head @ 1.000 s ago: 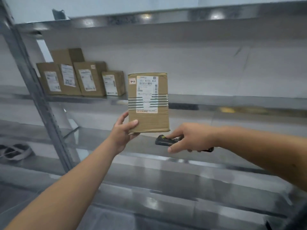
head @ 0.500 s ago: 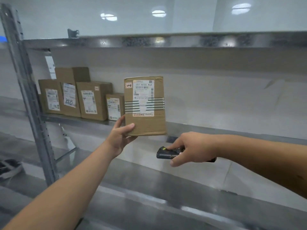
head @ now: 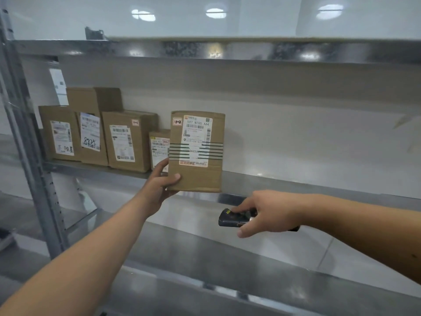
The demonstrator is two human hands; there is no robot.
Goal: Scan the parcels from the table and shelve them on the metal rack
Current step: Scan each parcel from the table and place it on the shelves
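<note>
At the rack's middle shelf (head: 296, 183), the left hand (head: 159, 183) grips the parcel (head: 196, 153) upright, seemingly just above the edge; right hand (head: 266, 213) clasps the scanner (head: 230, 218). Slide it in label-out, beside the small box (head: 158, 148).

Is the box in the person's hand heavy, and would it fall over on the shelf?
Probably light: the left hand alone holds the box by one bottom corner. It looks stiff, keeping flat sides. Stood upright on the shelf, it might tip.

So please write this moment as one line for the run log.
left hand holds parcel upright at shelf | right hand holds scanner | four boxes shelved
</note>
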